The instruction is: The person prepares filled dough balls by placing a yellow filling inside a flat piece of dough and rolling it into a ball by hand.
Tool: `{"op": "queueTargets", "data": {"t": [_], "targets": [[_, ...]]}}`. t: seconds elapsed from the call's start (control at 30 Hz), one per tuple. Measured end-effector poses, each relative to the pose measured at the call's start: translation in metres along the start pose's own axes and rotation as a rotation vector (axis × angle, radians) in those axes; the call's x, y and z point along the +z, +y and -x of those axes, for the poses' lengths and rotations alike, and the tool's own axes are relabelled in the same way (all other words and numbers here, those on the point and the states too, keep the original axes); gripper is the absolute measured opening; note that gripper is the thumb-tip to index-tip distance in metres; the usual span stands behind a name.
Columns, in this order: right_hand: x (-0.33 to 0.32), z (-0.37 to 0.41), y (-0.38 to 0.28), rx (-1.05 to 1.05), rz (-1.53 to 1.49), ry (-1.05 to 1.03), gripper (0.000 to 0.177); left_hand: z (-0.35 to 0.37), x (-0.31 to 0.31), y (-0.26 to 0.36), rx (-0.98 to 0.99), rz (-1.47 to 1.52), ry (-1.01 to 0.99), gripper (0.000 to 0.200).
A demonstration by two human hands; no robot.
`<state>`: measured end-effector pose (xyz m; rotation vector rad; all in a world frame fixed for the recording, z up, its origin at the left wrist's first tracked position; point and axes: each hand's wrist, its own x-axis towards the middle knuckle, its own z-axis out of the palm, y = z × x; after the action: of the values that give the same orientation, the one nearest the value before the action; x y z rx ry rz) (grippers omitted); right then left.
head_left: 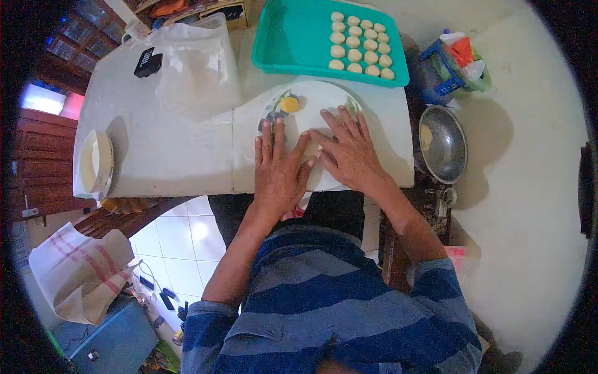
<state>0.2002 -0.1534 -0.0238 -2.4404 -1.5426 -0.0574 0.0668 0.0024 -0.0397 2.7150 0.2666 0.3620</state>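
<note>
A white plate (311, 100) with a painted floral rim lies at the table's front edge. My left hand (278, 171) rests over its left part, fingers spread and stretched out. My right hand (352, 153) lies on the right part, its fingers also stretched apart. Between my thumbs and index fingers a small pale piece (320, 148), which looks like dough, shows only in part. A round yellow ball (289, 104) sits on the plate beyond my left fingertips. Farther back, a green tray (296, 37) carries rows of several round pale dough pieces (353, 42) on its right side.
On the table (180, 149) are a clear plastic bag (199, 68), a small black box (148, 62) and a cream bowl (96, 162) at the left edge. A metal bowl (451, 143) stands to the right, below a blue stool (445, 81). A white sack (81, 268) is at lower left.
</note>
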Motion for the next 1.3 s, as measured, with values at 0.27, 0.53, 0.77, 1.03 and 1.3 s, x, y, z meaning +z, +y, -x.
{"op": "queueTargets", "data": {"t": [0.27, 0.53, 0.77, 1.03, 1.3], "targets": [[-0.007, 0.005, 0.000, 0.026, 0.030, -0.034, 0.043, 0.004, -0.003, 0.008, 0.017, -0.037, -0.027, 0.056], [-0.008, 0.013, -0.001, 0.020, 0.008, 0.005, 0.040, 0.009, -0.006, 0.022, 0.016, -0.013, -0.016, 0.055], [-0.007, 0.021, -0.006, 0.021, -0.033, 0.037, 0.039, 0.017, -0.001, 0.025, -0.002, -0.003, -0.056, 0.054], [-0.007, 0.028, -0.014, -0.029, -0.073, 0.085, 0.037, 0.025, -0.006, 0.025, -0.045, -0.005, -0.069, 0.052], [-0.008, 0.030, -0.015, -0.004, -0.060, 0.057, 0.038, 0.030, -0.005, 0.019, -0.064, -0.009, -0.048, 0.050]]}}
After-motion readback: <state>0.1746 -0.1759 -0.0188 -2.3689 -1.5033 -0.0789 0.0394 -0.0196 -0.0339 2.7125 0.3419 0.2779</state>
